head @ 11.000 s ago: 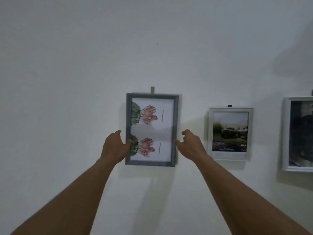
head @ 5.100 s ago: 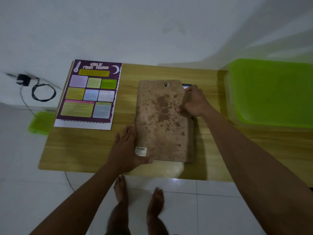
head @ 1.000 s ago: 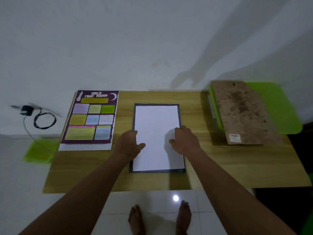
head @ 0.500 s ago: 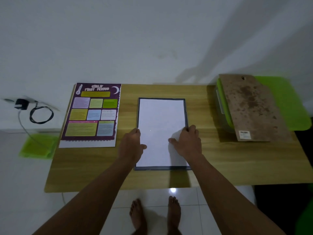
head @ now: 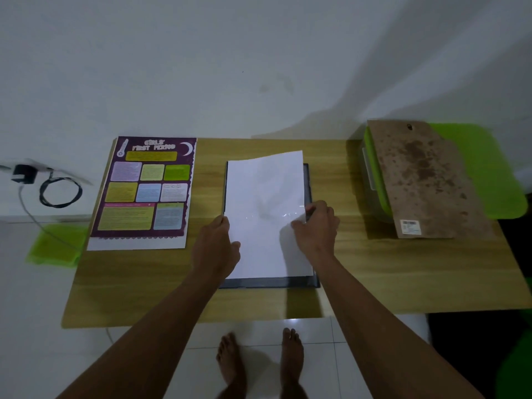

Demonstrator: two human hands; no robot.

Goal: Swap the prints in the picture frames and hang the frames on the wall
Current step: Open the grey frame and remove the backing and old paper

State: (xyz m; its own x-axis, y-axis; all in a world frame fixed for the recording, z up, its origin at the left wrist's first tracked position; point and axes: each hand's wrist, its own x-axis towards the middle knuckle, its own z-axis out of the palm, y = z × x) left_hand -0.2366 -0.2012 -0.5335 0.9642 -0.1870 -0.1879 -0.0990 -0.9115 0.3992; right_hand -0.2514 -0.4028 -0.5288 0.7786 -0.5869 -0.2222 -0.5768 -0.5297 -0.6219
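print removal from the open frame

the white print [head: 264, 214] lies back-up in the dark frame [head: 270, 283] on the table [head: 403, 277], its far edge raised and bowed above the frame's top rail. the left hand [head: 216, 249] pinches the sheet's left edge, thumb on top. the right hand [head: 316, 228] pinches the right edge with curled fingers. the backing board [head: 423, 180] rests on the green lid [head: 489, 168] at the right. the next move is probably to lift the sheet clear without creasing it, then fit in the purple poster [head: 146, 191] lying to the frame's left.
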